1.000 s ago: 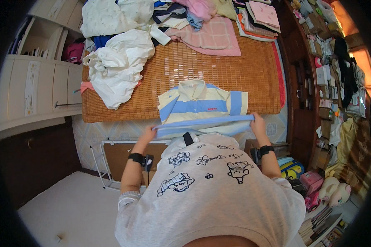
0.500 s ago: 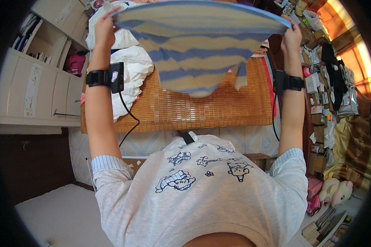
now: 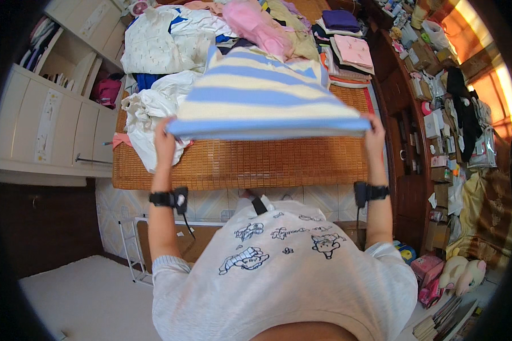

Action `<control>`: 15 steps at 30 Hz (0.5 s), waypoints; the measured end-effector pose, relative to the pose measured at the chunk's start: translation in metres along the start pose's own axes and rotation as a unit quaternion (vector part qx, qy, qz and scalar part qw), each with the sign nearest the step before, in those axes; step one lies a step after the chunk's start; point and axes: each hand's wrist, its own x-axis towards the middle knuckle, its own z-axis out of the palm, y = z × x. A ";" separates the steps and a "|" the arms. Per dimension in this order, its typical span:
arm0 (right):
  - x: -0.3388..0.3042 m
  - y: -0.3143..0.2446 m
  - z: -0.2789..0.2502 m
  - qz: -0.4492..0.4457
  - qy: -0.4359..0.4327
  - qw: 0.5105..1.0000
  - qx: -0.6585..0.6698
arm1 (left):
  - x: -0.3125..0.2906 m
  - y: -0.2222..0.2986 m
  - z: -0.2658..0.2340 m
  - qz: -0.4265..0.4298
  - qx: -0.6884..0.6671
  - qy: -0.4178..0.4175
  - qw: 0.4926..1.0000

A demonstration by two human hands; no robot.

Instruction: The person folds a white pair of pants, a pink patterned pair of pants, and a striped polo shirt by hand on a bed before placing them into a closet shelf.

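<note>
A blue-and-cream striped top is stretched wide between my hands over the bamboo mat. At its near left corner, my left hand is closed on the blue hem. My right hand pinches the opposite corner of the same hem. The hem runs taut between them, slightly blurred. Beyond it, the rest of the top spreads away toward the clothes pile, and its far end looks narrower. Just left of my left hand, a crumpled white garment lies on the mat.
Heaped clothes, including a white patterned garment and a pink sheer one, cover the far part of the bed. Folded clothes are stacked at far right. White cabinets stand left; a cluttered dark wooden cabinet stands right.
Both hands have come down and toward me, bringing the hem low over the mat. The top, lifted and hanging before, now spreads out away from me, uncovering the clothes behind.
</note>
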 end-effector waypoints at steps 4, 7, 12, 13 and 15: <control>-0.082 0.074 0.014 0.074 -0.036 0.996 -0.046 | -0.085 -0.092 0.014 0.022 0.155 -0.099 0.983; -0.140 0.128 0.017 0.115 -0.049 0.988 -0.094 | -0.142 -0.136 0.031 -0.046 0.208 -0.141 0.967; -0.211 0.157 0.020 0.210 -0.155 0.944 -0.201 | -0.221 -0.167 0.059 -0.260 0.097 -0.279 0.919; -0.223 0.164 0.021 0.254 -0.178 0.928 -0.206 | -0.236 -0.179 0.062 -0.267 0.096 -0.280 0.917; -0.246 0.174 0.021 0.253 -0.202 0.917 -0.235 | -0.267 -0.199 0.067 -0.310 0.130 -0.336 0.880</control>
